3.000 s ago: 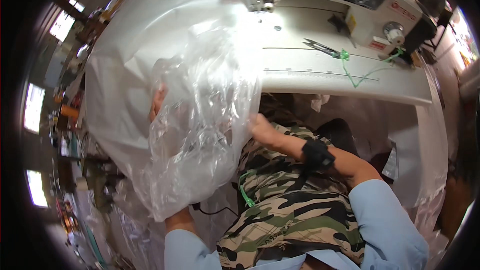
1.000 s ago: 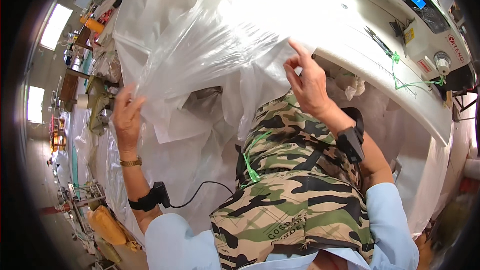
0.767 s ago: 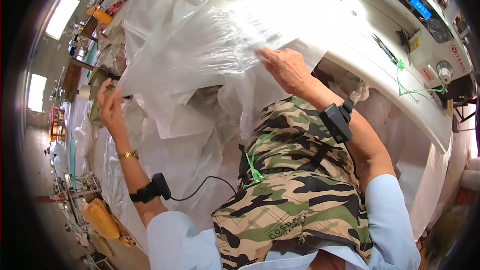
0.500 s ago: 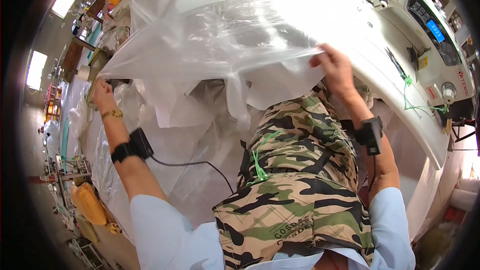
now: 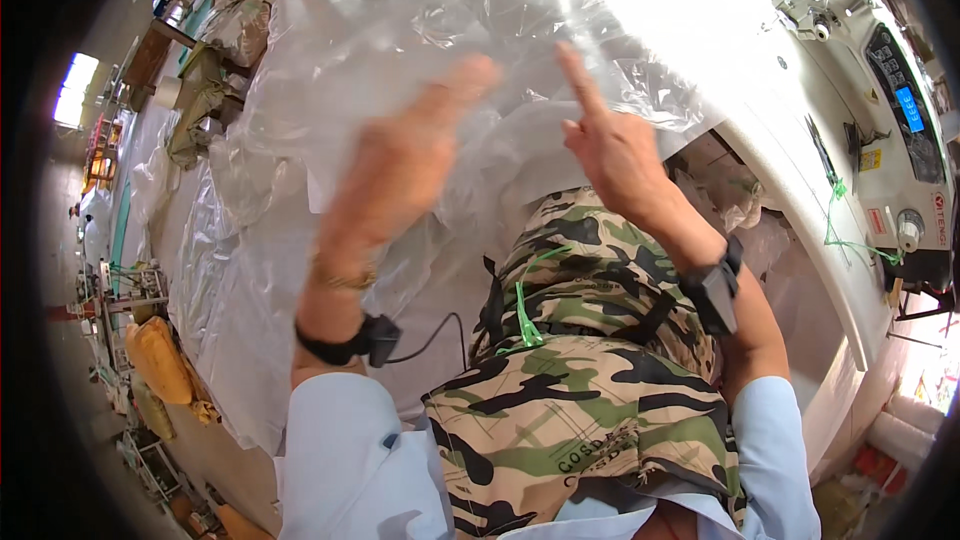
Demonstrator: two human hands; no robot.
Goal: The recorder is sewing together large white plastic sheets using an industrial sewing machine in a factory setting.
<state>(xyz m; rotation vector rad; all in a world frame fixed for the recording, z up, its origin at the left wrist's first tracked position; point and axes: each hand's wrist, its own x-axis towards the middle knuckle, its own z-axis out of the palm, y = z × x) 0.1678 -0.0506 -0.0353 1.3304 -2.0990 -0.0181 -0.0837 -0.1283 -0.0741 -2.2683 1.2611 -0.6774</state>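
Left hand (image 5: 395, 168) blurred, right hand (image 5: 617, 155) apart from it, index finger (image 5: 582, 82) straight, both forearms (image 5: 693, 237) angled inward.

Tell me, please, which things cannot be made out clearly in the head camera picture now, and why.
In the head view:
Left hand: blurred, so any contact with the plastic sheet is unclear.
Plastic sheet: far end cut off by the top edge.
Table: surface near the sheet washed out by glare.
Sewing machine: partly cut off by the dark right rim.
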